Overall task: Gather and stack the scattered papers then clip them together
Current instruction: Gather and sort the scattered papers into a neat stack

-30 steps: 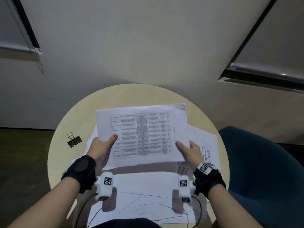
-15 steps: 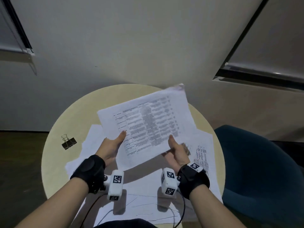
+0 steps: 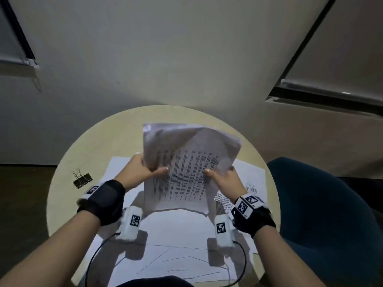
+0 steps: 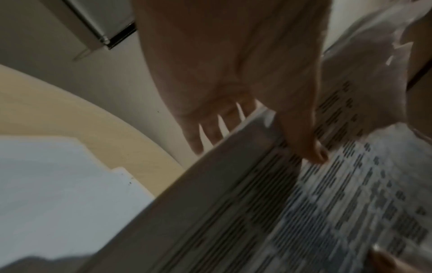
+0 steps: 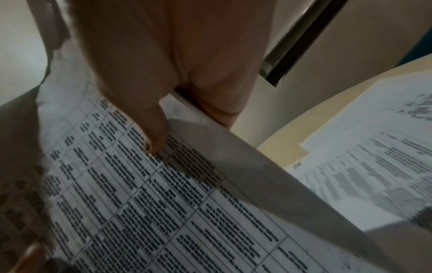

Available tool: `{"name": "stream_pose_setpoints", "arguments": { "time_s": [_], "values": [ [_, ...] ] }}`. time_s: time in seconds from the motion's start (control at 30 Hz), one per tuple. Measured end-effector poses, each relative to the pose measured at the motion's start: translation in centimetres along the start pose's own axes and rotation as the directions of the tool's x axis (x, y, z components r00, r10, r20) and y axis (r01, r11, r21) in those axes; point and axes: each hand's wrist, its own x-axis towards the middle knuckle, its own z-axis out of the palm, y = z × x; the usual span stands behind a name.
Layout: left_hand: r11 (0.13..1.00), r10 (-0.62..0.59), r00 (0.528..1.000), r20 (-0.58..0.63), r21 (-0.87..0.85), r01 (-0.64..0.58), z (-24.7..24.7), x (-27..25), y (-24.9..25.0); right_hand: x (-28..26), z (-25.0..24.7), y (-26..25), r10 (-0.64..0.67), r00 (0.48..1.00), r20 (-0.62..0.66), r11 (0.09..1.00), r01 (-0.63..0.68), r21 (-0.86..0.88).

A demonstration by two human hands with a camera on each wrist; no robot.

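Note:
Both hands hold a printed sheaf of papers [image 3: 186, 168] upright over the round table, its lower edge near the sheets below. My left hand [image 3: 143, 172] pinches the left edge, thumb on the printed face [image 4: 311, 147], fingers behind. My right hand [image 3: 223, 179] pinches the right edge the same way, with its thumb [image 5: 154, 136] on the table of text. More loose sheets [image 3: 182, 245] lie flat on the table under and around the held papers. A black binder clip [image 3: 82, 180] lies on the table at the left, apart from both hands.
The round beige table [image 3: 99, 146] stands against a pale wall. A dark blue chair [image 3: 323, 214] sits close at the right. A printed sheet [image 3: 248, 183] lies by the table's right rim. Dark floor shows at the left.
The held papers have turned from landscape and lying nearly flat to portrait and upright. Both hands have shifted to the side edges and moved closer together.

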Motion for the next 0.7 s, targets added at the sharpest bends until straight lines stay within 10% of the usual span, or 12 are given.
{"name": "stream_pose_setpoints", "arguments": {
  "time_s": [0.23,0.4,0.5,0.57,0.7],
  "values": [
    [0.989,-0.149,0.988,-0.038,-0.014,0.149,3.2,-1.1,-4.4,-2.5,1.7,3.7,0.114,0.992,0.05,0.991,-0.11,-0.082],
    [0.975,-0.201,0.916,-0.347,0.023,0.223,0.0,-0.9,-5.3,-2.8,2.8,2.3,0.072,0.977,0.2,0.938,-0.134,0.32],
    [0.955,-0.282,0.796,-0.535,-0.077,0.287,-4.0,-2.3,-7.7,-2.8,4.7,4.6,0.095,0.891,0.445,0.979,-0.004,-0.201],
    [0.939,-0.335,0.725,-0.602,-0.15,0.309,-6.2,-3.8,-9.4,-3.6,6.1,7.5,0.163,0.804,0.571,0.834,0.197,-0.516],
    [0.921,-0.386,0.637,-0.667,-0.244,0.303,-8.6,-7.1,-11.1,-4.8,7.9,12.9,0.174,0.814,0.554,0.523,0.401,-0.752]
  ]
}}
